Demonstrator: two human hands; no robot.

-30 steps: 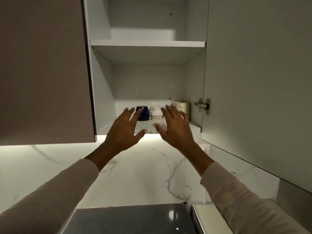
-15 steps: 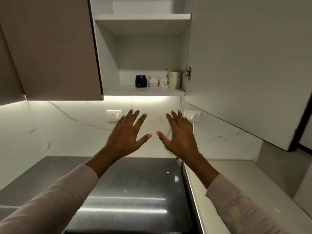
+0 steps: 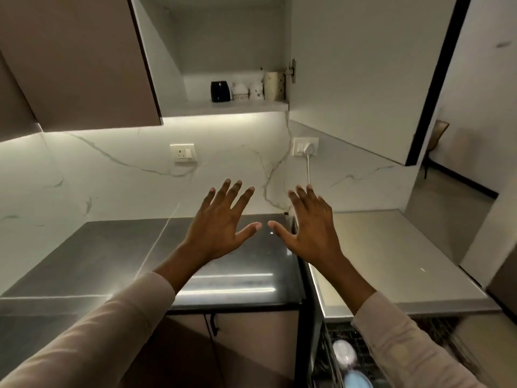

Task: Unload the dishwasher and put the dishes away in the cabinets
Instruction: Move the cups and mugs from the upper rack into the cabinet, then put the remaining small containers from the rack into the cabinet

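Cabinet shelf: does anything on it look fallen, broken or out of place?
Nothing stands out. The dark cup, the white patterned piece, the small white piece and the cream container stand in a row at the back of the shelf. None is tipped and no spill shows. The picture is too dim to show small chips.

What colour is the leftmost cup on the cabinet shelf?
The cup looks black or navy; head view.

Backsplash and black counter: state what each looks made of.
Backsplash: seemingly white marble or a marble-look slab, polished; grey veins run across it. Black counter: probably polished stone or glass, glossy; it mirrors the light strip sharply. Which of the two, I cannot tell.
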